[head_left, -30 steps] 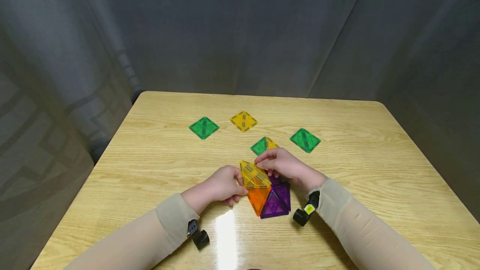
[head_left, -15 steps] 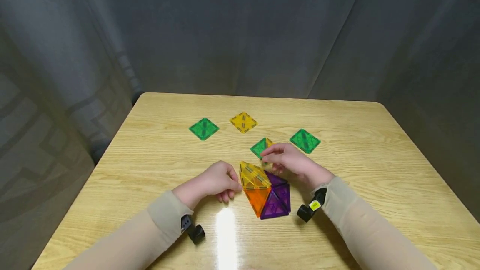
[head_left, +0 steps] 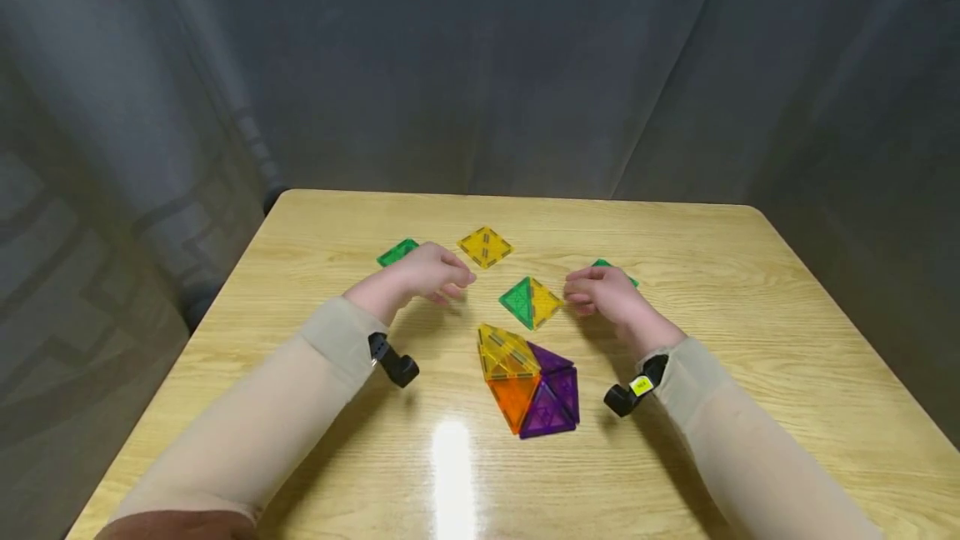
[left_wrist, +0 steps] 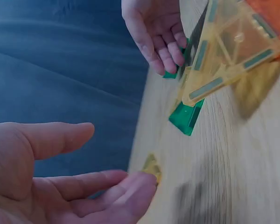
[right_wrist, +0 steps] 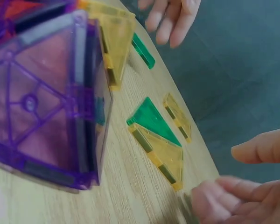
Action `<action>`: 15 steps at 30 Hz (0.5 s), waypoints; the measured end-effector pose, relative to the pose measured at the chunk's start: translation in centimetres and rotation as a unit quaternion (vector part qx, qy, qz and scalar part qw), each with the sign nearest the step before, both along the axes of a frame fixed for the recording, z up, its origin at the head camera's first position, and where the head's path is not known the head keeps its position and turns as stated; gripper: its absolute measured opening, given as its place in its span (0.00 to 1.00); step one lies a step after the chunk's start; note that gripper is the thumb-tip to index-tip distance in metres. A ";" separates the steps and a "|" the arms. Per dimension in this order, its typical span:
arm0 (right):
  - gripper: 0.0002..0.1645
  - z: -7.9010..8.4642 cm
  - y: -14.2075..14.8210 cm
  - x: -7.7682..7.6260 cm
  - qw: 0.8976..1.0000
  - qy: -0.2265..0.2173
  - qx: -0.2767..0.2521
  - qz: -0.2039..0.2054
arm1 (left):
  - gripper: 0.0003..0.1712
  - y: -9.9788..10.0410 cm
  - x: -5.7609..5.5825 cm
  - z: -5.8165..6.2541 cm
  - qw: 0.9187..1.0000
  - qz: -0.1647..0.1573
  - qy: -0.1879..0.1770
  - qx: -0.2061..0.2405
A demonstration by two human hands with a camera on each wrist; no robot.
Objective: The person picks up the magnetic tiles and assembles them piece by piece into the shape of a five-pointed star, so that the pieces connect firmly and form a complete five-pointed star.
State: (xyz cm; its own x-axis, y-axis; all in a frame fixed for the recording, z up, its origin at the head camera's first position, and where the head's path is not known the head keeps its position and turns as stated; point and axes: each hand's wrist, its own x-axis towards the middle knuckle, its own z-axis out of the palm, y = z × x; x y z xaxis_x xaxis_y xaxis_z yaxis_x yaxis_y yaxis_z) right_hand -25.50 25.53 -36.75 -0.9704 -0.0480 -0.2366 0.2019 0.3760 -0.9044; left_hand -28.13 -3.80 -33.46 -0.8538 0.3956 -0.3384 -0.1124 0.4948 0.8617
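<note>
Both left hand (head_left: 429, 270) and right hand (head_left: 606, 294) have moved away from the tile assembly (head_left: 525, 387), which stands on the counter (head_left: 517, 490); fingers (left_wrist: 126, 198) are released, loosely extended, thumbs (left_wrist: 60, 138) well apart.

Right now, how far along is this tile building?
Looks done: the yellow, orange and purple tiles stand joined as one raised shape. In hand: nothing; the left hand and right hand look empty. Probably left: the green-and-yellow pair, yellow piece and two green pieces, lying apart from it.
</note>
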 end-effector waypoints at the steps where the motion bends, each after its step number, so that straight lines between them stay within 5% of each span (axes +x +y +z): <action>1: 0.26 -0.1 0.1 -0.1 1.000 -0.008 -0.001 0.001 | 0.20 0.3 -0.6 -0.1 1.000 -0.004 -0.014 0.004; 7: 0.26 -0.5 0.2 -0.3 0.999 -0.023 -0.008 0.030 | 0.26 2.1 -2.4 -1.1 0.995 -0.002 -0.094 0.040; 15: 0.26 -0.7 0.4 0.1 0.994 -0.040 -0.088 0.057 | 0.23 3.4 -2.7 -2.3 0.984 0.036 -0.145 0.098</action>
